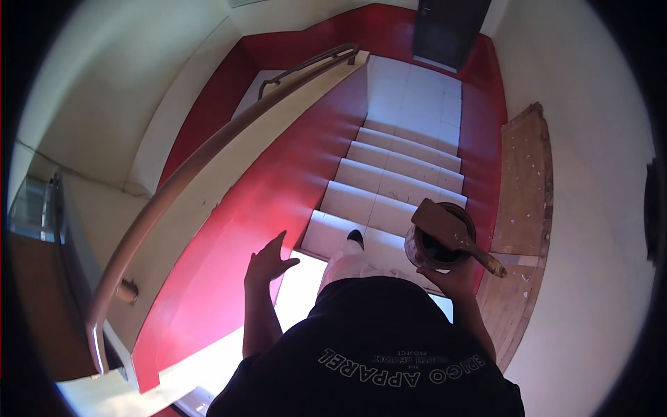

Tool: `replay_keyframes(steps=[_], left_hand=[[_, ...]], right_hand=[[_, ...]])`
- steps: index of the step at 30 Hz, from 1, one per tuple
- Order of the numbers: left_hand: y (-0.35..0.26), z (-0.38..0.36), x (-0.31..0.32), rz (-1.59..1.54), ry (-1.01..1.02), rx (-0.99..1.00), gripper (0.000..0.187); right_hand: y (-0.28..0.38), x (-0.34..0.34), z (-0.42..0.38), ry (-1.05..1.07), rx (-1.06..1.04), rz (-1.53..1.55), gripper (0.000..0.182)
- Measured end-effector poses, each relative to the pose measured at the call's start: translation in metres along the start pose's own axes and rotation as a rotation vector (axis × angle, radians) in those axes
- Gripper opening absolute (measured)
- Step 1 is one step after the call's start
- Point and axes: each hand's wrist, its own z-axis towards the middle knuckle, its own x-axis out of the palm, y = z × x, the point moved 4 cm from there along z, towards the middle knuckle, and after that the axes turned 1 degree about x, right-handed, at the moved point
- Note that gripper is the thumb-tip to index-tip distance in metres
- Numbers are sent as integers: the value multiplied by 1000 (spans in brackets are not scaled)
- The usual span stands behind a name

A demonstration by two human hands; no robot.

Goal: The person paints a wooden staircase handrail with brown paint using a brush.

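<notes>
My right hand (453,279) grips a round bucket (415,251) low on its near side, out in front of my right hip. Across the bucket's mouth lies a wide, flat brown paintbrush (441,226), its worn handle sticking out over the right rim. The inside of the bucket looks dark. My left hand (269,263) is held out in the air with thumb and fingers apart, holding nothing, and overlaps the red stair wall (236,243) in this view. Below me are white tiled steps (385,184), with one dark shoe (356,238) on them.
A brown handrail (187,163) runs along the wall top on the left. Along the right wall leans a long wooden board (522,187) with white specks. The steps lead to a tiled landing (417,94) and a dark door (450,31).
</notes>
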Motion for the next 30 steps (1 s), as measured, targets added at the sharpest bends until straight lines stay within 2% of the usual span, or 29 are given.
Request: replay_keyframes(steps=[2, 3, 7, 14, 16, 18, 20, 22, 23, 26, 27, 30], left_hand=[[-28, 30, -7, -16, 41, 26, 93], [-35, 48, -6, 26, -3, 49, 90], [-53, 121, -14, -48, 46, 173, 88], [-67, 286, 27, 57, -32, 302, 85], [-100, 295, 21, 12, -44, 356, 84], [-136, 297, 14, -229, -55, 509, 89], [-179, 310, 6, -457, -59, 682, 94], [-221, 332, 5, -647, 23, 783, 102], [-244, 343, 4, -663, 4, 837, 107], [-312, 379, 3, -720, -34, 956, 120], [-331, 396, 8, -747, -32, 979, 124], [-380, 458, 35, -837, -21, 1052, 132]], right_hand=[[-11, -2, 20, -52, -30, 0, 104], [-17, 0, 30, -85, -47, 0, 101], [-52, 14, 81, -170, -86, 17, 89], [-165, 60, 199, -221, -161, 76, 92], [-184, 65, 229, -206, -70, 74, 92], [-206, 69, 254, -159, 5, -4, 95], [-213, 74, 281, -186, -35, 60, 102], [-221, 79, 309, -147, -101, 107, 104], [-226, 79, 322, -148, -65, 96, 104], [-247, 79, 362, 34, 4, 218, 106], [-258, 78, 377, 2, -78, 216, 106], [-307, 66, 420, 51, -122, 199, 106]])
